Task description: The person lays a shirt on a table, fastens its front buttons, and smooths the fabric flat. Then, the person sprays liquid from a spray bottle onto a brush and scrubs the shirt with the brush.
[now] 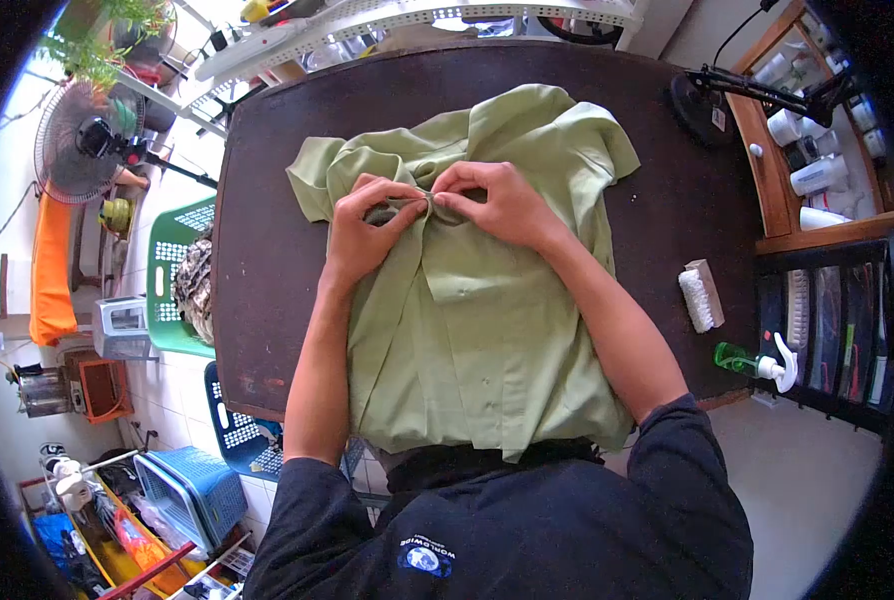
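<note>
A light green short-sleeved shirt [477,340] lies spread on the dark brown table [267,260], its hem hanging over the near edge against my body. My left hand [372,225] pinches the edge of the shirt's front near the collar. Close beside it, my right hand [497,205] pinches the same spot, thumb and forefinger nearly touching the left fingertips. A button may be between the fingertips, but it is too small to make out. Lower down, the two front edges lie loosely over each other, with small buttons or holes showing on the front.
On the table's right side lie a white-bristled brush [700,298] and a green spray bottle [752,362]. A black lamp [702,108] stands at the back right. To the left are a green basket [172,270] on the floor and a fan [82,140]. A white shelf [407,20] runs behind.
</note>
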{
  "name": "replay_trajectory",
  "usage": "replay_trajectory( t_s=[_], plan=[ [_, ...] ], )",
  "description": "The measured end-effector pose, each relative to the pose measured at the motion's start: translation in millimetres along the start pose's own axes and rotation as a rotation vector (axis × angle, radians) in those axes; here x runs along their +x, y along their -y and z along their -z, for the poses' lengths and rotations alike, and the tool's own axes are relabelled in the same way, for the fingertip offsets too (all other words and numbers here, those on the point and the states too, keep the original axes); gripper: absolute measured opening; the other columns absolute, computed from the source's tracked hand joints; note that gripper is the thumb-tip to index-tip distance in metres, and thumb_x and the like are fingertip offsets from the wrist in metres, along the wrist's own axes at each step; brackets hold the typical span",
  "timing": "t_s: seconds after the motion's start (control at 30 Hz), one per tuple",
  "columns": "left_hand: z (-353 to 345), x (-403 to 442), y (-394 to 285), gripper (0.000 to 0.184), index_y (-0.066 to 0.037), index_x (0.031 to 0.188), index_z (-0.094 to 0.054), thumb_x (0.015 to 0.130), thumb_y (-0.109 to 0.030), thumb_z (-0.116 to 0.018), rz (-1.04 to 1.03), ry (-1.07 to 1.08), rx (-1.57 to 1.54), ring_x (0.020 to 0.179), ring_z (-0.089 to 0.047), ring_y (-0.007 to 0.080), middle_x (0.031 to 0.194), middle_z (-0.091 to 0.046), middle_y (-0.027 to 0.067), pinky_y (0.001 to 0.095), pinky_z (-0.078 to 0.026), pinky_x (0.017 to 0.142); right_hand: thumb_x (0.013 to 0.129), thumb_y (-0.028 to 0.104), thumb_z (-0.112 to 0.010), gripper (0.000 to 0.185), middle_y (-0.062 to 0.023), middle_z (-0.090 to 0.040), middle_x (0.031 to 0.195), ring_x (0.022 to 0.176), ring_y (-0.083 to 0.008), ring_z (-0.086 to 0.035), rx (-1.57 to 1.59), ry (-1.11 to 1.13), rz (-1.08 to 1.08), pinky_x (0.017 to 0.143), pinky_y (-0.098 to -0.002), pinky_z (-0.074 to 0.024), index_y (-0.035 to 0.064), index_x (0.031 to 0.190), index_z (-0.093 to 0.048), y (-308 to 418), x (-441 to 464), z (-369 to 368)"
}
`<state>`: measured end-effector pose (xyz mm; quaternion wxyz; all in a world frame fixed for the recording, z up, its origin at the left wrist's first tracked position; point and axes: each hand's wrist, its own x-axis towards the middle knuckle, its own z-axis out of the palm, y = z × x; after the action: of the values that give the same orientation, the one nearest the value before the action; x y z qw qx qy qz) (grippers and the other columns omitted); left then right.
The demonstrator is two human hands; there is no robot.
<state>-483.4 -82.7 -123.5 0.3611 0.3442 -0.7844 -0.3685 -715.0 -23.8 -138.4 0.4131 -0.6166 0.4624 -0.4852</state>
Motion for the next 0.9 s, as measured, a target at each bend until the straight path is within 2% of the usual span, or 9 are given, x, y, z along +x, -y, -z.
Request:
replay_trajectory(
  t_s=[0.13,0.33,0.67,0.8,0.9],
  plan=[
    [0.4,2.9,7.3,0.017,-0.010,0.100,-0.084,0.084,-0.003,-0.088,-0.188,0.022,0.101,0.090,-0.058,0.0164,0.093,-0.076,-0.0008,0.0285,-0.051,0.085,0.097,0.006,-0.075,0.012,-0.0039,-0.082,0.091,0.074,-0.0115,-0.069,0.004,-0.018,0.041,0.069,-0.0268,-0.0531,0.0011,0.107,-0.080,-0.7,-0.3,-1.8],
    [-0.5,2.5,3.1,0.017,-0.010,0.099,-0.084,0.084,-0.002,-0.087,-0.186,0.038,0.151,0.090,-0.057,0.0170,0.094,-0.076,-0.0011,0.0286,-0.051,0.085,0.097,0.006,-0.075,0.012,-0.0056,-0.082,0.093,0.075,-0.0124,-0.069,-0.061,0.000,0.006,0.069,-0.0281,-0.0541,0.0008,0.107,-0.080,4.4,-0.4,-0.2],
    [-0.9,-0.5,1.2,0.015,-0.011,0.098,-0.084,0.085,-0.004,-0.086,-0.298,0.006,0.331,0.092,-0.057,0.0201,0.094,-0.071,-0.0002,0.0315,-0.053,0.082,0.096,0.006,-0.075,0.012,-0.0095,-0.082,0.093,0.074,-0.0169,-0.073,-0.114,-0.049,0.029,0.068,-0.0307,-0.0561,-0.0002,0.104,-0.081,7.0,-2.3,-4.7],
    [-1.4,-0.2,1.7,0.014,-0.010,0.098,-0.084,0.085,-0.004,-0.087,-0.337,-0.007,0.355,0.092,-0.056,0.0207,0.095,-0.068,0.0013,0.0324,-0.051,0.082,0.094,0.008,-0.075,0.010,-0.0095,-0.080,0.092,0.075,-0.0217,-0.072,-0.274,-0.129,0.160,0.070,-0.0339,-0.0572,0.0014,0.101,-0.079,4.7,-2.0,-10.1],
    [-1.1,0.3,1.9,0.014,-0.011,0.097,-0.084,0.085,-0.004,-0.086,-0.349,-0.010,0.378,0.092,-0.057,0.0211,0.096,-0.068,0.0007,0.0328,-0.053,0.082,0.093,0.008,-0.076,0.010,-0.0064,-0.079,0.091,0.076,-0.0199,-0.070,-0.379,-0.143,0.200,0.074,-0.0326,-0.0566,0.0037,0.101,-0.079,3.1,-1.3,-11.3]
  ],
)
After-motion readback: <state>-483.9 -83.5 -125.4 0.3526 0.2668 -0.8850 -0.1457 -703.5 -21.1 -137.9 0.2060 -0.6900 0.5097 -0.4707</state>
